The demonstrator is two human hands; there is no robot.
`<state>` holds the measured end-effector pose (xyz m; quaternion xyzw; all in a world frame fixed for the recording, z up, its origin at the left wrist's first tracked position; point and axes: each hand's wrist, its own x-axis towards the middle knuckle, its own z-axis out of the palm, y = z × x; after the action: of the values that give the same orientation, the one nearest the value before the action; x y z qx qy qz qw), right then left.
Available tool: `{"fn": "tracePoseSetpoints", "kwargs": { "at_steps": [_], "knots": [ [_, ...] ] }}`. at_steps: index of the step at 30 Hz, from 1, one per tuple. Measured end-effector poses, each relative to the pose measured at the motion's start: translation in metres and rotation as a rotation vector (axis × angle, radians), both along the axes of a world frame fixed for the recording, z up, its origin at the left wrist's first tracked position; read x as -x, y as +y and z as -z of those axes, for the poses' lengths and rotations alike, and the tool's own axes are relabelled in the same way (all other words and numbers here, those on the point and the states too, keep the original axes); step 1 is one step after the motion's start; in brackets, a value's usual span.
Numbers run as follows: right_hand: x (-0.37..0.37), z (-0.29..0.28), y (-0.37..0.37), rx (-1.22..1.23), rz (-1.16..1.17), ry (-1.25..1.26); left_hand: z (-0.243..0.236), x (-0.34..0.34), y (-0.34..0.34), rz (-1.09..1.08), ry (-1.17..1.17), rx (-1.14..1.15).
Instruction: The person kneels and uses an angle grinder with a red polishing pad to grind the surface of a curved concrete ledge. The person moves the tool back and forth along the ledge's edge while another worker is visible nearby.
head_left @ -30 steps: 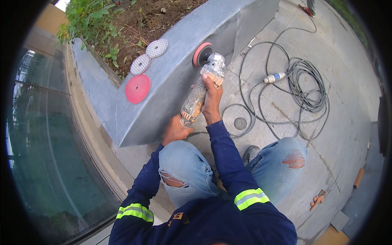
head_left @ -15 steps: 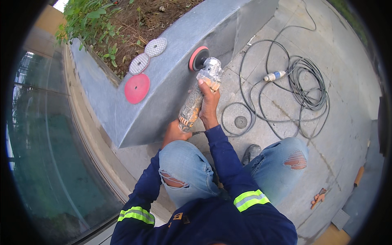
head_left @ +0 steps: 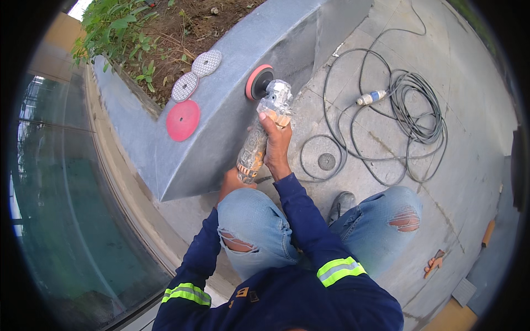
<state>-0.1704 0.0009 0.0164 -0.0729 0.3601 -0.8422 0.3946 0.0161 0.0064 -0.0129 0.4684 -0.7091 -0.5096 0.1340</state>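
Note:
A dust-caked angle polisher (head_left: 254, 149) is held with its red-rimmed black pad (head_left: 260, 81) against the grey side face of a stone planter wall (head_left: 210, 154). My right hand (head_left: 277, 146) wraps round the body just below the metal head, thumb on top. My left hand (head_left: 232, 185) grips the back end, low by my left knee, its fingers partly hidden. On the wall's top lie a red disc (head_left: 183, 120) and two white honeycomb-patterned pads, one (head_left: 185, 87) overlapping the other (head_left: 206, 63).
A coiled grey cable (head_left: 417, 110) with a connector (head_left: 370, 97) lies right on the paving, near a drain (head_left: 326, 161). An orange-handled tool (head_left: 434, 265) lies lower right. Soil and plants (head_left: 124, 30) fill the planter. Glazing (head_left: 72, 209) lines the left. My knees flank my arms.
Both hands and the polisher have shifted left along the wall face, the pad sliding from right of its earlier spot toward the white pads. The grip is unchanged.

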Motion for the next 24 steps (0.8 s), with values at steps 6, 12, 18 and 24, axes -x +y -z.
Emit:
{"fn": "tracePoseSetpoints", "kwargs": {
  "at_steps": [6, 12, 18, 24],
  "knots": [
    [0.020, -0.013, -0.011, 0.059, -0.024, -0.004, -0.019, 0.011, -0.013, 0.004, -0.020, -0.026],
    [-0.003, -0.005, 0.004, 0.001, 0.015, -0.012, 0.003, -0.006, 0.001, -0.009, 0.002, -0.014],
    [0.010, -0.015, -0.004, 0.057, -0.015, 0.009, -0.025, 0.008, -0.005, -0.030, -0.041, -0.044],
    [0.008, -0.006, 0.001, 0.015, 0.012, -0.008, -0.014, 0.010, 0.000, -0.024, -0.065, 0.020]
  ]
}}
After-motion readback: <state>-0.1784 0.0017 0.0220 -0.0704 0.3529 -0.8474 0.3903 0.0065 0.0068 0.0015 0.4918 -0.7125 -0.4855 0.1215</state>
